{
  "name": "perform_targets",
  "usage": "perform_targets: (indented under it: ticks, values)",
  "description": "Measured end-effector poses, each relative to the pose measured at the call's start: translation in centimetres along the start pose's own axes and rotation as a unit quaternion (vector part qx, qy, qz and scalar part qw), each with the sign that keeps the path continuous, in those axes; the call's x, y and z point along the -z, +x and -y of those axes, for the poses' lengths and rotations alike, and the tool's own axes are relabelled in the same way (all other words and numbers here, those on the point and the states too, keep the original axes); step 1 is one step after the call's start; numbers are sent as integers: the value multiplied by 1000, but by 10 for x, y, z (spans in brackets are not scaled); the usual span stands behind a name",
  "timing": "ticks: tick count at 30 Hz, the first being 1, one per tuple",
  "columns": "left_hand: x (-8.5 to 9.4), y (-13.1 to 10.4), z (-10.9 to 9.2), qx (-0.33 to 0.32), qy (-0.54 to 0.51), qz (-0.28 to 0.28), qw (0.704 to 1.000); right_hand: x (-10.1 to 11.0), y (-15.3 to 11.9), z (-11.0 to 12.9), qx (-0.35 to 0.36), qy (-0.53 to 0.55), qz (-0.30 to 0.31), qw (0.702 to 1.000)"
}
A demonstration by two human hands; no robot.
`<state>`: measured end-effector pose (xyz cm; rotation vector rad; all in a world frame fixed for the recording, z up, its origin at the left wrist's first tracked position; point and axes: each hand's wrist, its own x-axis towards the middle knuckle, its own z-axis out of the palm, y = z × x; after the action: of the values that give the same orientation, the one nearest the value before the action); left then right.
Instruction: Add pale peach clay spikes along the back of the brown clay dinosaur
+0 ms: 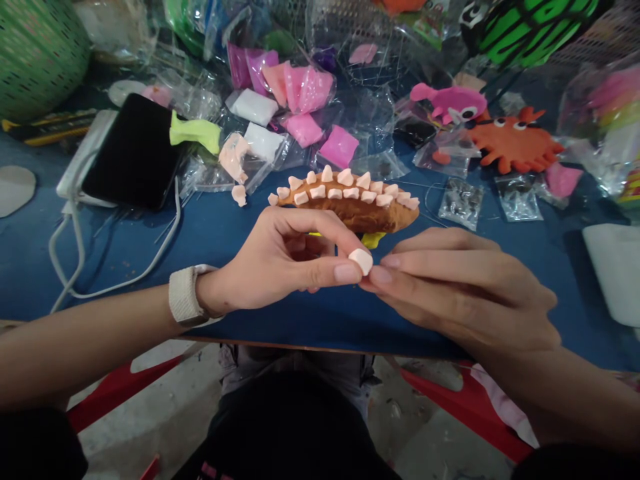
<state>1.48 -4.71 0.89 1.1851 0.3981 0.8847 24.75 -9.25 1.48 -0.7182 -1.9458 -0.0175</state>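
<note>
Between the thumb and index finger of my left hand [305, 257] is a small pale peach piece of modelling clay [361, 261]. The fingertips of my right hand [465, 287] are pinched together at the lower right edge of that piece; whether they grip any of it cannot be made out. Just behind both hands lies a brown clay figure [360, 212] with two rows of pale peach spikes along its top. A bit of yellow clay [373, 240] shows below it, partly hidden by my left hand.
A black phone [134, 150] with a white cable [125, 293] lies at the left. Behind are clay packets [340, 147], a lime clay piece [195, 133] and peach scraps [234, 157]. An orange crab [517, 141] and pink fish figure [447, 103] sit back right. A green basket [43, 60] stands far left.
</note>
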Motion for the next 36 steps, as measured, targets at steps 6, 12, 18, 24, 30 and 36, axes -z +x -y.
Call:
perform_targets:
  ticks: [6,12,18,24,30,36]
  values:
    - [0,0,-1,14,15,3,1000,-4,2,-5,47,0,-17,999]
    - [0,0,-1,0,19,8,1000,2,-3,-4,29,46,-26,998]
    - [1,0,-1,4,20,10,1000,12,-5,-2,-24,18,93,995]
    - [4,0,1,-10,-41,41,998,10,3,-1,17,7,88,996]
    - [3,0,0,-5,19,17,1000,2,4,-2,-17,18,53,998]
    - [2,-1,-2,-17,11,27,999,-1,1,1,-16,38,34,999]
